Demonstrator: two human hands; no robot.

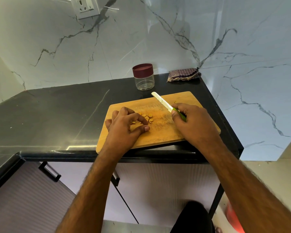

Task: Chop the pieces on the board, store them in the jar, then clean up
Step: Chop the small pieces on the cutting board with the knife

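My left hand [124, 125] lies on the wooden board [160, 132], its fingers curled loosely over the near side of the yellow pieces [145, 118]. My forefinger tip touches the edge of the small heap and my thumb tip rests on the bare wood just below it, the two close together but, as far as I can see, pinching nothing between them. A few slices lie under the arch of my fingers; the rest sit just beyond my fingertips, toward my other hand, on a patch of board stained yellow.

My right hand [190, 121] rests on the far right part of the board, its fingers wrapped round the green handle of the knife [165, 103]. The white, speckled blade sticks out past my thumb and points away from me, toward the jar; I cannot tell whether it lies flat on the wood. The blade is apart from the heap, which lies between my two hands.

Beyond the blade's tip, off the board on the dark counter [57, 115], stands the clear jar [144, 78] with its maroon lid on. To its right, well past my knuckles, a folded checked cloth [183, 74] lies against the marble wall.
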